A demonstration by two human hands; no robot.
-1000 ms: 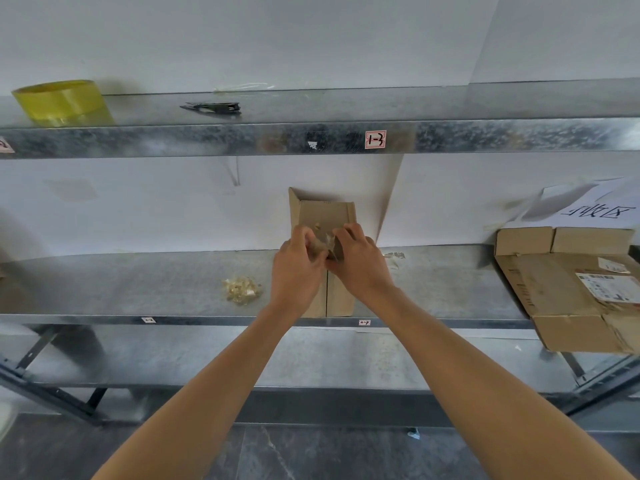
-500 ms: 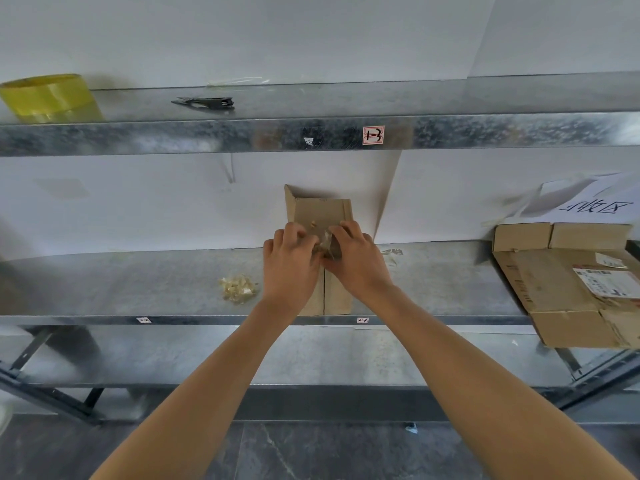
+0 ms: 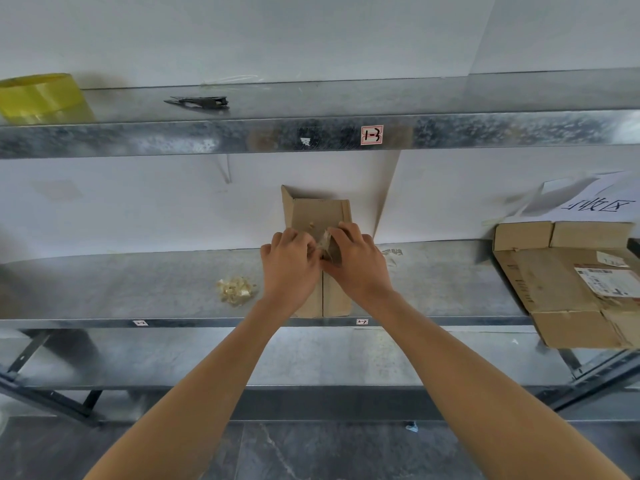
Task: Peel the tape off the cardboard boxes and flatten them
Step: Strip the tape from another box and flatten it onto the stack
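Brown cardboard box [image 3: 313,216] lies on the shelf [image 3: 138,285], far flap upright; tape strip [image 3: 325,241] lifted off its top.

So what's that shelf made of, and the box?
Shelf: probably galvanised steel, since it is grey with a mottled, dull shine. Box: plain brown cardboard, matte, with creased, folded flaps.

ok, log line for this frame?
step: tape peel | left hand: grips small box | right hand: pinches tape strip | small box: on middle shelf, far flap up | tape scraps: left of box
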